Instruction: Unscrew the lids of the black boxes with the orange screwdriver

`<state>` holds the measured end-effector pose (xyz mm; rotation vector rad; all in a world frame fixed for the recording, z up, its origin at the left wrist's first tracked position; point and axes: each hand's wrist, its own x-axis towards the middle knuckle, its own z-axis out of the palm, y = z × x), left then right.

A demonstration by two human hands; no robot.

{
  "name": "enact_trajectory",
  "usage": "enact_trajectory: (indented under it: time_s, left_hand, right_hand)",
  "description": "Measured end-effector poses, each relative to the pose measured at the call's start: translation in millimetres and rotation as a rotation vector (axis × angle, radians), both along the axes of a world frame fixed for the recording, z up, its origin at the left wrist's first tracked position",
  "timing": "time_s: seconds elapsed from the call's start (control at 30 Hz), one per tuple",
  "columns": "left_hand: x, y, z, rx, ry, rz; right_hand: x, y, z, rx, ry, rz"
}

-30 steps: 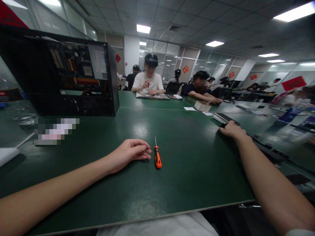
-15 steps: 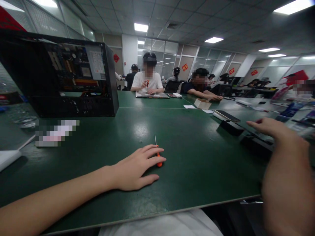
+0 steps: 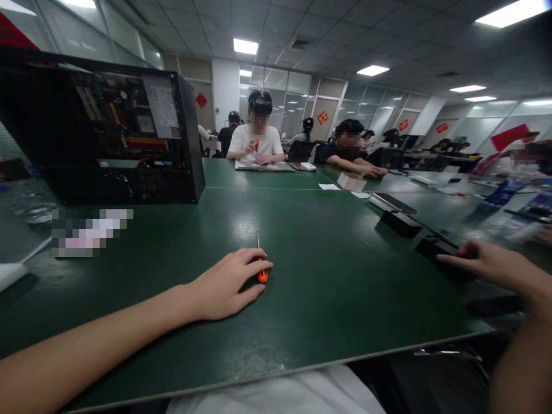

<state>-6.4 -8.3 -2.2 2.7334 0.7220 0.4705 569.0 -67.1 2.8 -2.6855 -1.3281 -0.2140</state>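
Note:
My left hand (image 3: 230,282) lies palm down on the green table (image 3: 328,310), fingers apart and slightly bent. Its fingertips rest over a screwdriver (image 3: 263,276) with an orange handle and a thin metal shaft pointing away from me. The screwdriver lies flat on the tabletop. On the right, my right hand (image 3: 495,261) hovers at a black box-like object (image 3: 435,250), one finger stretched out along it and others bent and shadowed. Whether it touches that object I cannot tell. Another black block (image 3: 399,223) stands just beyond it.
An opened black computer case (image 3: 129,138) stands at the left back. Nearer lies a blurred pinkish item (image 3: 92,233), beside a white object (image 3: 11,276). A small cardboard box (image 3: 351,181) and white papers (image 3: 329,187) lie farther off. Across the table a person (image 3: 259,141) holds an orange-handled tool.
My right hand has come down toward the black objects on the right. My left hand has drawn in slightly over the screwdriver, its fingers bending more. The view has shifted a little.

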Motion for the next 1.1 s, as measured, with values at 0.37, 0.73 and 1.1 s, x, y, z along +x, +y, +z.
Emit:
enact_trajectory:
  time_s: [0.37,0.73,1.1]
  left_hand:
    - [-3,2,-1.9,0.019,-0.042,0.086]
    - [-5,3,-3.3,-0.033,-0.088,0.083]
    - [-9,9,-2.9,-0.018,-0.094,0.114]
  right_hand:
    - [-20,4,3.6,0.004,0.139,0.038]
    - [-196,37,67.5,0.158,0.151,0.745]
    - [-326,87,48.0,0.091,0.043,1.142]
